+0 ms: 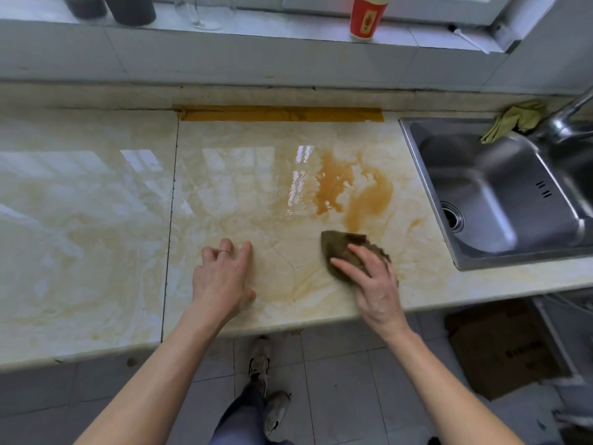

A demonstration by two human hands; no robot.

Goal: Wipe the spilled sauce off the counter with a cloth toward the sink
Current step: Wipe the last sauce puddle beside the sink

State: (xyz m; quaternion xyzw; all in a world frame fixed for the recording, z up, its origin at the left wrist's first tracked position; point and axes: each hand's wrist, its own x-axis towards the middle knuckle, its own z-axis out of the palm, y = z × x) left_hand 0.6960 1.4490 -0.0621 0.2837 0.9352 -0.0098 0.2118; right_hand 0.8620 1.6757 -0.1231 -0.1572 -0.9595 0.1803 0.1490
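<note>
A brown sauce spill [353,187] spreads over the glossy marble counter [256,194], a little left of the steel sink [500,194]. My right hand [372,284] presses a dark brown cloth [343,248] flat on the counter just below the spill, fingers stretched over it. My left hand [221,277] rests open on the counter to the left of the cloth, fingers spread, a ring on one finger. Faint orange smears mark the counter around the cloth.
A green rag [516,118] lies at the sink's back edge beside the tap [564,120]. A strip of yellow tape [282,114] runs along the back. A red cup [367,16] and dark jars [128,8] stand on the windowsill. A cardboard box [500,345] sits on the floor.
</note>
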